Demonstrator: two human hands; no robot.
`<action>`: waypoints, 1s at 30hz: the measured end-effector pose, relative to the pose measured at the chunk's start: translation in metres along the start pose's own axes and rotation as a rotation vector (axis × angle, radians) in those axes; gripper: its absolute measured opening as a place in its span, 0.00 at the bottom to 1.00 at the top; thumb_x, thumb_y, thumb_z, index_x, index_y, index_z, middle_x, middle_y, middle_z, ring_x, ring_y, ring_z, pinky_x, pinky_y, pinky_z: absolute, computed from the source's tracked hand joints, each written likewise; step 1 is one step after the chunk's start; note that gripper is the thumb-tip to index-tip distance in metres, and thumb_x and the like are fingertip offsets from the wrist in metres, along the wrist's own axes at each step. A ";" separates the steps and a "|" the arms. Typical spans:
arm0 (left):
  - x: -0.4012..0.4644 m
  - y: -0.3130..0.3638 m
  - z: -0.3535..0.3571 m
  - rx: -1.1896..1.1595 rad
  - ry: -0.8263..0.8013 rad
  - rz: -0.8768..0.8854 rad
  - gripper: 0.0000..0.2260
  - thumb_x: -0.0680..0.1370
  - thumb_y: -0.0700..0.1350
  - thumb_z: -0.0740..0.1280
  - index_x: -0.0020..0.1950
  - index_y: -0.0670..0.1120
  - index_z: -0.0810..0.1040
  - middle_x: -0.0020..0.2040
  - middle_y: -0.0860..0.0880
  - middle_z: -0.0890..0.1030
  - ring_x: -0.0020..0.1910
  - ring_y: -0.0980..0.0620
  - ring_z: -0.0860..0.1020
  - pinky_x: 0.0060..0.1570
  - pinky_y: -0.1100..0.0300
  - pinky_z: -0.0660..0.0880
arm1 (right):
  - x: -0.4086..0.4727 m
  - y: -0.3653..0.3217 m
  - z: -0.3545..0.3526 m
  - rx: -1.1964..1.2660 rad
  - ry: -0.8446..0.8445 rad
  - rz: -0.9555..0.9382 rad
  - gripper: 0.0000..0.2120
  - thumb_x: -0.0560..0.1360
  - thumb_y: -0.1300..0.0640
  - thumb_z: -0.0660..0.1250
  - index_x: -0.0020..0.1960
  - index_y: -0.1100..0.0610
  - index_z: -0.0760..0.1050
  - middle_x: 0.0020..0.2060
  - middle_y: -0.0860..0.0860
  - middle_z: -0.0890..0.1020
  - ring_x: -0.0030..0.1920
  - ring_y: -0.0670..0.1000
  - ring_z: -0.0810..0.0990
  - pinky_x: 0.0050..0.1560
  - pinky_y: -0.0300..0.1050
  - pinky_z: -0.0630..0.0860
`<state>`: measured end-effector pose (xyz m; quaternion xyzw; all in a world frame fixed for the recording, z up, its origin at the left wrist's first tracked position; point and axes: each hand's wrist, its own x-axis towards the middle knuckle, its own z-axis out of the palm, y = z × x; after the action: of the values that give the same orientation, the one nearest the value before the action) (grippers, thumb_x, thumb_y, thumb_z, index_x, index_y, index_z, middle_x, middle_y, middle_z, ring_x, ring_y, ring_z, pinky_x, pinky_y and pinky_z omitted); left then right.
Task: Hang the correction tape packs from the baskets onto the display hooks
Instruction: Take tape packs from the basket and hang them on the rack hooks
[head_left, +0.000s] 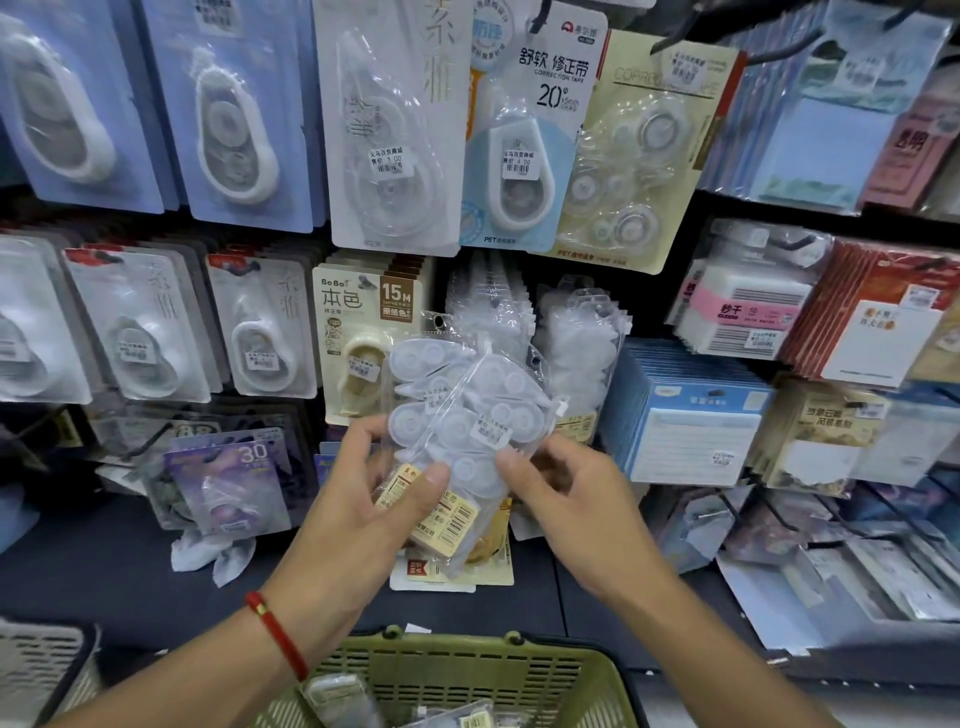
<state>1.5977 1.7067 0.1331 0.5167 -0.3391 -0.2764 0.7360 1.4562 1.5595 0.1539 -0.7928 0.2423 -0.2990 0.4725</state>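
Olive green basket (467, 675) right at the bottom edge, nearest thing, slotted walls, couple of clear packs (343, 696) lying inside. Grey basket (36, 660) off to the left of it, only a corner showing.

Just above the green basket: both forearms coming in, red string bracelet (275, 634) on the left wrist. Left hand (363, 499) curled round a fanned bunch of correction tape packs (457, 415), thumb pressed on the front near the yellow barcode label, other fingers tucked behind. Right hand (566, 493) pinching the right edge of the same bunch, fingers half closed, thumb on top. Clear bags, white refills inside, small price stickers, held up in front of the wall and not on any hook.

Beyond the green basket, dark blue-grey shelf ledge (104, 561) with a few loose packs and a cream card (452, 566) lying flat under the hands.

Further back, wall of hooks packed with stock. Straight above the green basket, behind the bunch, a beige 15M pack (363, 332) and rows of clear packs (576, 332). Higher still, a white and blue 20 m card (535, 124). Up and left of the basket, pale blue cards (234, 114) and grey blister packs (140, 322). Up and right, sticky note pads (696, 415) and red cards (883, 301). Lighting kinda dim and bluish, edges bent by the wide lens.
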 end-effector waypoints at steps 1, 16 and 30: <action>0.000 -0.001 0.000 0.000 -0.010 -0.001 0.18 0.76 0.49 0.76 0.63 0.57 0.75 0.59 0.45 0.86 0.55 0.42 0.86 0.45 0.52 0.84 | -0.001 0.000 0.003 0.064 0.002 0.007 0.13 0.75 0.36 0.70 0.49 0.45 0.84 0.47 0.44 0.88 0.50 0.48 0.87 0.53 0.54 0.83; 0.005 -0.003 -0.006 -0.025 -0.014 0.006 0.10 0.78 0.45 0.70 0.56 0.57 0.78 0.60 0.46 0.85 0.46 0.40 0.87 0.40 0.43 0.86 | 0.015 -0.001 -0.043 0.339 0.411 0.079 0.19 0.75 0.33 0.67 0.50 0.48 0.79 0.42 0.63 0.82 0.40 0.57 0.76 0.40 0.61 0.76; 0.004 0.002 -0.002 -0.034 -0.009 -0.068 0.14 0.84 0.35 0.64 0.58 0.54 0.79 0.59 0.41 0.85 0.46 0.37 0.87 0.40 0.42 0.85 | 0.014 0.000 -0.050 -0.169 0.489 -0.061 0.15 0.84 0.54 0.66 0.71 0.51 0.75 0.59 0.44 0.80 0.58 0.40 0.79 0.59 0.38 0.75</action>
<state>1.6018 1.7060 0.1353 0.5142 -0.3201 -0.3091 0.7332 1.4313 1.5198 0.1756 -0.7408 0.3494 -0.4745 0.3226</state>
